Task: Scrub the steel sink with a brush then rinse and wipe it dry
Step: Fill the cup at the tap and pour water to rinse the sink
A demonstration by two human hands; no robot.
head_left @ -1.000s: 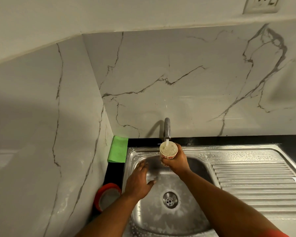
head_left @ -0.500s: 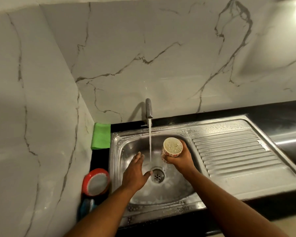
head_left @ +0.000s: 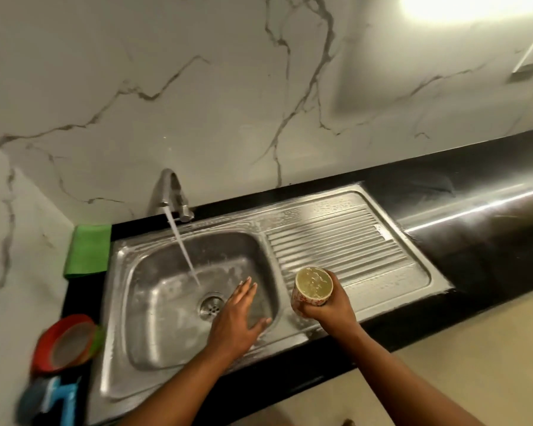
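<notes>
- Sink (head_left: 136, 305), steel, sits in the black counter (head_left: 462, 241) below the running tap (head_left: 170, 192); suds still film the basin.
- Left hand (head_left: 237, 321), fingers spread flat, presses the basin wall right of the drain (head_left: 211, 305), likely rubbing soap loose.
- Right hand (head_left: 330, 309) grips a water-filled patterned cup (head_left: 313, 287) upright over the drainboard (head_left: 345, 250), probably to pour a rinse.
- No readable writing.

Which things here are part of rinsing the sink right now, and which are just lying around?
In use:
steel sink
tap, running
cup full of water, held by right hand
left hand, flat in the basin

Lying about:
green cloth, left of the sink, likely for wiping later
red-rimmed container
blue item, blurred
</notes>
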